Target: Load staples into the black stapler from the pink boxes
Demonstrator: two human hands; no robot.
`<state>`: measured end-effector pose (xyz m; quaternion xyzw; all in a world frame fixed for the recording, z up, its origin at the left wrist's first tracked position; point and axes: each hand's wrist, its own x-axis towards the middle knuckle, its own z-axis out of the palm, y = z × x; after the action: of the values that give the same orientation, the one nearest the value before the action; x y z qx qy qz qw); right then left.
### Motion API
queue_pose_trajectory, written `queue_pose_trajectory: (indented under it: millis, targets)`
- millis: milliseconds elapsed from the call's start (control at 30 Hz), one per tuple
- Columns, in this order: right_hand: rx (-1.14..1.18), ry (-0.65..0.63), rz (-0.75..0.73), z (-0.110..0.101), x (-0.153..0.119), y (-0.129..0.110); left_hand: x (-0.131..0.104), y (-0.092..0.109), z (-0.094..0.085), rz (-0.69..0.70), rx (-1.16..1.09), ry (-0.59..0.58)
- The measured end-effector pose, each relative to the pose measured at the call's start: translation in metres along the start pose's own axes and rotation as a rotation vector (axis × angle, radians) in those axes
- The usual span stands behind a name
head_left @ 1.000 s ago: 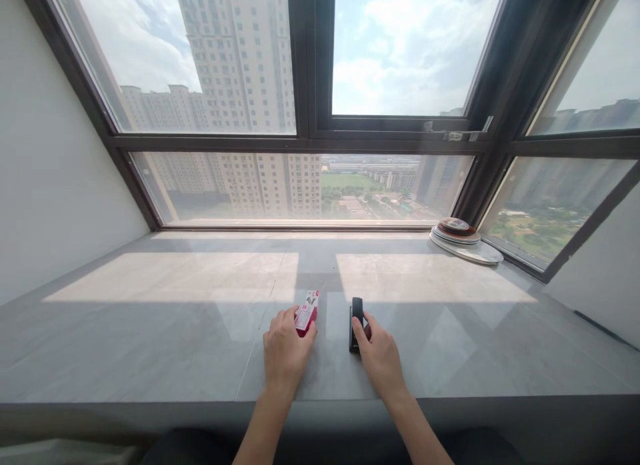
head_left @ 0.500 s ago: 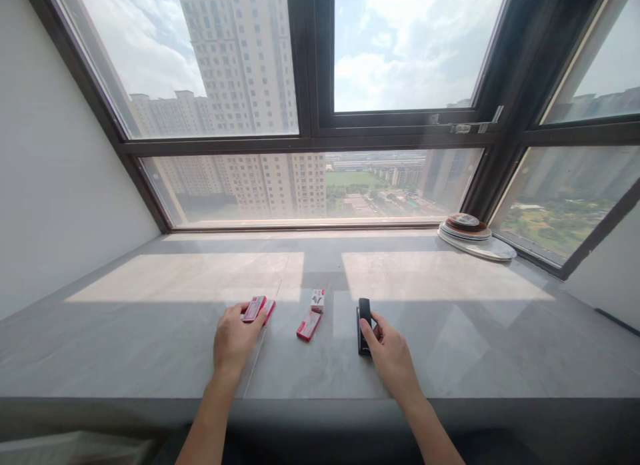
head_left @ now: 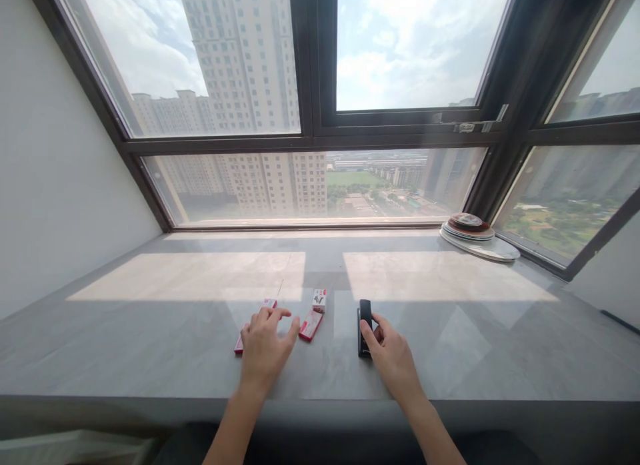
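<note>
My left hand (head_left: 266, 348) hovers over the sill with its fingers apart and nothing in them. Partly hidden behind it are two red boxes, one (head_left: 269, 304) beyond the fingers and one (head_left: 239, 346) at the hand's left side. Just right of the thumb lies another flat red box (head_left: 311, 326), its far end by a small white and red box (head_left: 319, 300). My right hand (head_left: 393, 355) grips a black stapler (head_left: 365, 315) from its right side, thumb on top. The stapler stands on the sill, pointing away from me.
A stack of round plates (head_left: 469, 228) sits in the far right corner of the grey stone sill (head_left: 165, 358). Dark-framed windows rise behind it. The sill's front edge runs close in front of me, and a white wall stands at the left.
My left hand has let go of a red box, which now lies at the left, and has moved right with its fingers spread. My right hand stays on the stapler.
</note>
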<state>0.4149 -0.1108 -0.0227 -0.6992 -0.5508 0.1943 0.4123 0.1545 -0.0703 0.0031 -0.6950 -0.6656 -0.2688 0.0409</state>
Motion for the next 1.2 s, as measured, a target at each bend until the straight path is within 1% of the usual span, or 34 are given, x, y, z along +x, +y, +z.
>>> queue_pose_trajectory:
  millis: [67,100,167,233,267,333,400,467,533,633,700,767,800,867,933,967,1033,1067,1100,1133,1167,1200]
  targets:
    - [-0.026,-0.015,-0.007,0.001,-0.001,-0.003,0.002,0.023,0.012,0.113,-0.081,-0.082]
    - [-0.040,-0.029,-0.014,0.000,-0.001,-0.004,0.003,0.031,0.017,0.140,-0.097,-0.101]
    - [-0.068,-0.061,-0.030,-0.004,0.000,-0.005,0.004,0.039,0.026,0.131,-0.099,-0.100]
    - [-0.102,-0.078,-0.056,-0.013,0.004,-0.004,0.003,0.038,0.029,0.088,-0.097,-0.095]
    - [-0.115,-0.085,-0.082,-0.019,0.007,-0.004,0.001,0.036,0.029,0.078,-0.105,-0.101]
    - [-0.118,-0.109,-0.158,-0.032,0.014,-0.002,-0.005,0.032,0.024,0.107,-0.144,-0.136]
    - [-0.093,-0.159,-0.245,-0.041,0.022,-0.003,-0.014,0.031,0.016,0.189,-0.210,-0.185]
    - [-0.075,-0.200,-0.303,-0.043,0.026,-0.008,-0.023,0.033,0.007,0.288,-0.284,-0.245]
    - [-0.079,-0.214,-0.334,-0.035,0.026,-0.017,-0.032,0.037,-0.002,0.376,-0.348,-0.310]
    - [-0.104,-0.195,-0.359,-0.012,0.019,-0.037,-0.039,0.042,-0.011,0.451,-0.392,-0.369]
    - [-0.126,-0.155,-0.354,0.004,0.013,-0.052,-0.040,0.043,-0.014,0.474,-0.389,-0.373]
    - [-0.118,-0.099,-0.328,0.015,0.010,-0.066,-0.042,0.043,-0.014,0.480,-0.375,-0.359]
    - [-0.080,-0.070,-0.308,0.018,0.010,-0.071,-0.042,0.041,-0.013,0.472,-0.365,-0.347]
    - [0.094,-0.037,-0.243,0.019,0.013,-0.076,-0.044,0.037,-0.010,0.436,-0.336,-0.319]
    - [0.355,-0.030,-0.152,0.013,0.019,-0.069,-0.045,0.032,-0.006,0.404,-0.309,-0.306]
    - [0.486,-0.020,-0.099,0.008,0.022,-0.061,-0.045,0.029,-0.005,0.399,-0.301,-0.308]
    - [0.682,0.006,0.021,-0.006,0.028,-0.036,-0.045,0.025,-0.005,0.398,-0.301,-0.322]
    - [0.724,0.017,0.096,-0.014,0.030,-0.021,-0.045,0.024,-0.006,0.398,-0.306,-0.333]
    - [0.718,0.008,0.181,-0.023,0.032,-0.006,-0.045,0.024,-0.006,0.396,-0.313,-0.343]
    - [0.660,-0.015,0.266,-0.032,0.032,0.008,-0.045,0.024,-0.007,0.392,-0.320,-0.353]
    - [0.568,-0.049,0.336,-0.040,0.032,0.021,-0.046,0.026,-0.008,0.389,-0.328,-0.365]
    - [0.473,-0.101,0.376,-0.047,0.030,0.030,-0.046,0.028,-0.008,0.384,-0.336,-0.375]
